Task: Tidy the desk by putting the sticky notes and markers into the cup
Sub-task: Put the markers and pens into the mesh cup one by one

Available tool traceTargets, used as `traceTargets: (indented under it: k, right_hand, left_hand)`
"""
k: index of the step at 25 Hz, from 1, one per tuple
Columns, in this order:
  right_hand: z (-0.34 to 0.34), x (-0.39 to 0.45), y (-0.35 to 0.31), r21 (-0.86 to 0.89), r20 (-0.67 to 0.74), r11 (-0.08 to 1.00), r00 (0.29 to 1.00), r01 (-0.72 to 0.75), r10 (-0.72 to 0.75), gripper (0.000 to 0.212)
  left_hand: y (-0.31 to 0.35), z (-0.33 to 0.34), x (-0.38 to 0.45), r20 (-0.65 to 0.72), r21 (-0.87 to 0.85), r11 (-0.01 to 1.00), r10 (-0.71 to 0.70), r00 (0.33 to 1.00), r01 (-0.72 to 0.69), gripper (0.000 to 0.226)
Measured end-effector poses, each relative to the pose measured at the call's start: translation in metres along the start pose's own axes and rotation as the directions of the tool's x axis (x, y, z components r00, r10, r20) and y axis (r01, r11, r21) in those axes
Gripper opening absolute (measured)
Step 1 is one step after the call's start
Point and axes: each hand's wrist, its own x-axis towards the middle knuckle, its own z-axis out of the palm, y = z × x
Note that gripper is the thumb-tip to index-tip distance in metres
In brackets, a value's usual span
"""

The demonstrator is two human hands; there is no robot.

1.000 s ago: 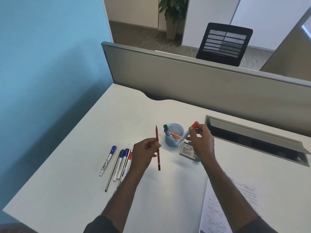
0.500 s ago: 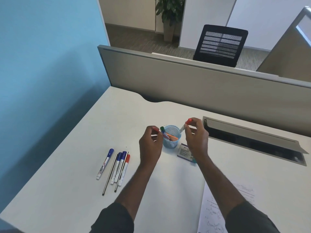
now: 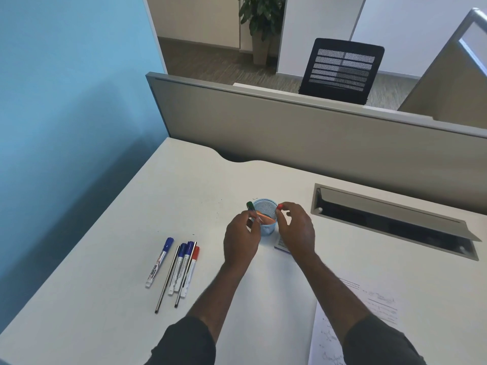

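Observation:
A blue mesh cup (image 3: 268,229) stands mid-desk with a green-capped marker (image 3: 249,205) and an orange item (image 3: 266,218) inside. My left hand (image 3: 241,239) pinches a red pencil (image 3: 254,215) at the cup's left rim; most of the pencil is hidden. My right hand (image 3: 296,230) holds a red-capped marker (image 3: 279,206) at the right rim, only its cap showing. A sticky-note pad (image 3: 279,243) lies right of the cup, partly under my right hand. Left of my arms lie a blue-capped marker (image 3: 159,262), two more blue ones (image 3: 181,268) and a red-capped one (image 3: 191,270).
Two thin dark pencils (image 3: 166,281) lie among the loose markers. A written sheet of paper (image 3: 369,306) sits at the front right. An open cable slot (image 3: 390,219) runs along the back right, with a grey partition (image 3: 290,127) behind the desk.
Both hands have closed in on the cup. The red pencil went from upright over the desk to the cup's left rim, and the red-capped marker sank at the right rim.

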Motion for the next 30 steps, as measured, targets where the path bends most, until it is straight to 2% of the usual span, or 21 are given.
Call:
traceTargets:
  k: [7,14,21,27,30]
  right_hand:
    - [0.003,0.003,-0.001,-0.038,-0.057,0.999,0.998,0.006,-0.008,0.014]
    - [0.004,-0.005,0.011,-0.052,0.011,0.995,0.996,-0.083,0.084,0.011]
    - [0.006,-0.008,0.015,-0.103,0.061,0.987,0.989,-0.126,0.133,0.018]
    - [0.004,-0.011,0.013,-0.090,0.037,0.992,0.995,-0.087,0.091,0.027]
    - [0.002,-0.014,0.008,-0.125,-0.022,0.992,1.000,-0.010,0.007,0.035]
  left_hand:
    - [-0.002,0.010,0.003,0.068,0.072,0.996,-0.054,0.996,0.049,0.021]
    - [-0.001,0.016,0.007,0.121,0.155,0.987,-0.070,0.990,0.051,0.022]
    - [-0.002,0.017,0.008,0.112,0.164,0.985,-0.072,0.991,0.053,0.019]
    - [-0.004,0.013,0.008,0.099,0.128,0.992,-0.028,0.995,0.015,0.025]
    - [-0.005,0.007,0.009,0.087,0.081,0.997,-0.002,0.996,-0.005,0.029]
